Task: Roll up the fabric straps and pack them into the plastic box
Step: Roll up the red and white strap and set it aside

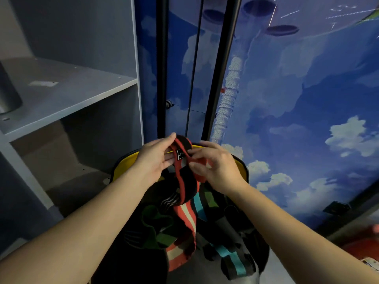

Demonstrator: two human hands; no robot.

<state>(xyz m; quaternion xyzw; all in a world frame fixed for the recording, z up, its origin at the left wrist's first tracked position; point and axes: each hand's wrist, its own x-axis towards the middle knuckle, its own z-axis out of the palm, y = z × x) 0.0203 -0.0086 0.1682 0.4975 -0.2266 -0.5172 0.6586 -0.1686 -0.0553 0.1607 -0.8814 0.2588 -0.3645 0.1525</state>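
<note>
Nearest, a heap of loose fabric straps (184, 232), green, teal and red-striped, lies below the forearms. Above it, the left hand (155, 158) and right hand (215, 167) hold a black-and-red strap (185, 179) between them, fingers curled and pinching its upper end while the rest hangs into the heap. Behind is a yellow rim (123, 167), a grey shelf (67, 95) at left, and a wall of painted sky (307, 99) beyond.

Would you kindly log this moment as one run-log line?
phase: rolling | left hand: holds red-and-black strap | right hand: pinches same strap | other straps: loose below | plastic box: not identifiable
</note>
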